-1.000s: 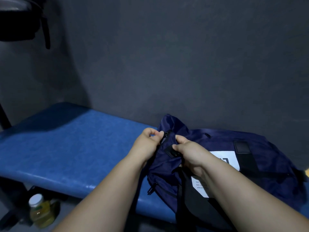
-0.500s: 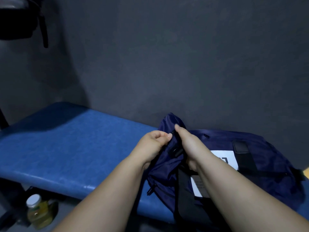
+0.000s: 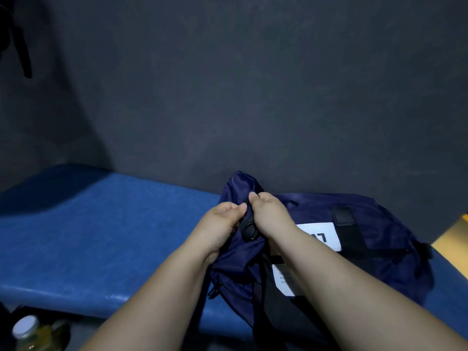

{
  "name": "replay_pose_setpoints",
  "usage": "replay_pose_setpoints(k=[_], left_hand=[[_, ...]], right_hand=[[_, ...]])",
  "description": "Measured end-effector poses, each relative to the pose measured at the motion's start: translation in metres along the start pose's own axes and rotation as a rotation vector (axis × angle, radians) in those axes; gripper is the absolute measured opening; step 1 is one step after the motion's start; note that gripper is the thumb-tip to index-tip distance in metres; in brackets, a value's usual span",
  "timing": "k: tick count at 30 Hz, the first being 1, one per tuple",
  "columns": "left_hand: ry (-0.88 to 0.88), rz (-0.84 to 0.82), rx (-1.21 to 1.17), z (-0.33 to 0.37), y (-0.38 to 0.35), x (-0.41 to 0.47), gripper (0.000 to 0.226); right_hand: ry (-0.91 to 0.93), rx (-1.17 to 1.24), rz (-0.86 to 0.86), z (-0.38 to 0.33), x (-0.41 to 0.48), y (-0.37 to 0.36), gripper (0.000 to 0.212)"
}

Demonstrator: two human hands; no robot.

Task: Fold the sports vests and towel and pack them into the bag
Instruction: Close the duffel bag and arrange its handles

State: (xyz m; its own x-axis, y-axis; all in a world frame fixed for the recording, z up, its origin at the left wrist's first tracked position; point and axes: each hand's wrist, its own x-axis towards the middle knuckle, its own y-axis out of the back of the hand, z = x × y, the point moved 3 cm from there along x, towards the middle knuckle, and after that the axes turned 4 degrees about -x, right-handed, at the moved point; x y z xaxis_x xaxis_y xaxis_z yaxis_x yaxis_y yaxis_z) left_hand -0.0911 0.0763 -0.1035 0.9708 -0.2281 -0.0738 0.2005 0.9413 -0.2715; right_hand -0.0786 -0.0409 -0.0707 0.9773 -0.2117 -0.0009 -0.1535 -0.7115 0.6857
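A navy blue bag (image 3: 374,239) with black straps and white labels lies on the blue padded bench (image 3: 101,239), against the dark wall. My left hand (image 3: 220,224) pinches the bag's fabric at its left end. Right beside it, my right hand (image 3: 271,216) grips the same end, fingers curled, just above a black plastic ring (image 3: 249,230). The two hands touch at the fingertips. No vests or towel are in view.
A bottle with a white cap (image 3: 27,333) stands on the floor below the bench at the lower left. A dark strap (image 3: 22,46) hangs at the upper left. A yellow surface (image 3: 453,236) shows at the right edge.
My right hand has moved up and left along the bag's end until it meets my left hand. The bag's left end is bunched higher between the two hands.
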Motion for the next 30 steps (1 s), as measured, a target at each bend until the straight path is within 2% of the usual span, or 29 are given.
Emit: replay_pose_setpoints(k=[12,17,22,27,30], left_hand=[[-0.023,-0.029,0.024,0.005,0.0,0.0,0.032],[-0.016,-0.08,0.006,0.005,-0.002,-0.002,0.034],[-0.004,-0.104,-0.015,0.004,-0.005,-0.002,0.035],[0.059,-0.144,-0.175,0.001,-0.014,-0.005,0.034],[0.033,-0.165,-0.306,-0.001,-0.023,-0.008,0.025]], right_hand=[[0.094,-0.062,0.014,0.001,0.014,0.03,0.038],[0.073,-0.019,0.045,0.011,0.025,0.053,0.032],[0.102,-0.132,0.039,0.012,0.03,0.066,0.035],[0.105,-0.399,0.178,0.007,0.023,0.071,0.039],[0.052,-0.476,0.177,-0.008,0.012,0.075,0.063]])
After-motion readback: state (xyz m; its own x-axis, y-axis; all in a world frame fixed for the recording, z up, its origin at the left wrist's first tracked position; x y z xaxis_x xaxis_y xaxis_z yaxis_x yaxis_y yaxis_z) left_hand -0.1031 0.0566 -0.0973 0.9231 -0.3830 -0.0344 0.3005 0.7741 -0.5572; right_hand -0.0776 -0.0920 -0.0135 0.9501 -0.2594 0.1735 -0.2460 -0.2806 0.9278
